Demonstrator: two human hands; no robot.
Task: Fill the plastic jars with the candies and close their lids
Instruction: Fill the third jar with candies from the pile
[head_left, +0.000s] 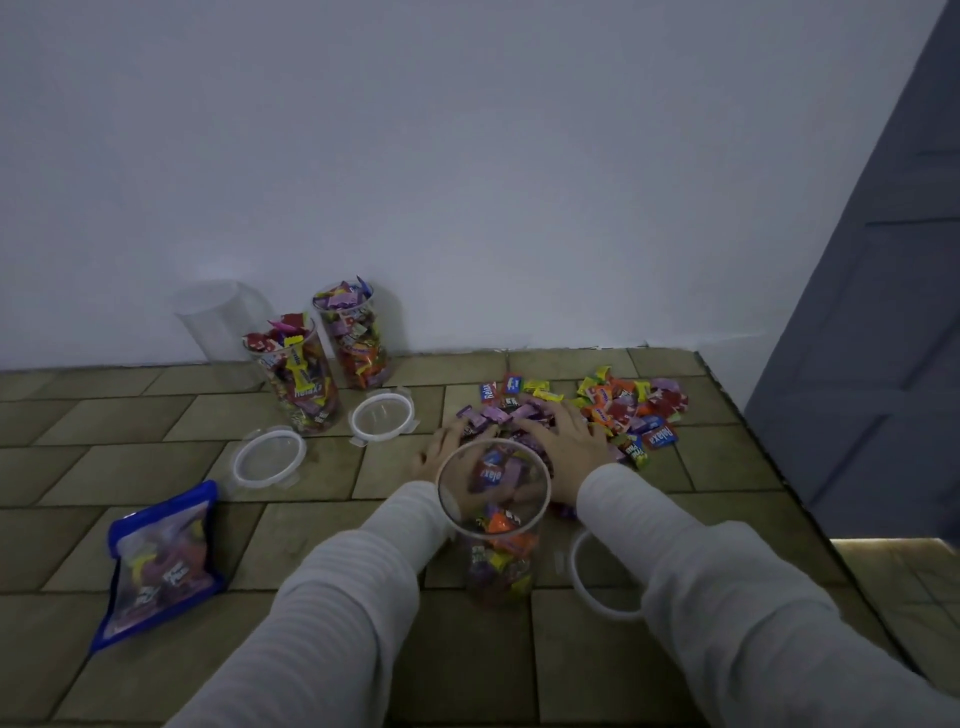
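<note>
A clear plastic jar, partly filled with candies, stands open right in front of me. Just behind it lies a pile of loose wrapped candies. My left hand and my right hand rest on the near part of that pile with fingers spread, cupping candies between them; the jar hides part of the left fingers. Two jars heaped full of candies stand open at the back, beside an empty jar. Two lids lie near them, and a third lid lies under my right forearm.
A blue-edged bag with some candies inside lies at the left. The tiled surface meets a white wall at the back and ends at an edge on the right, beside a grey door.
</note>
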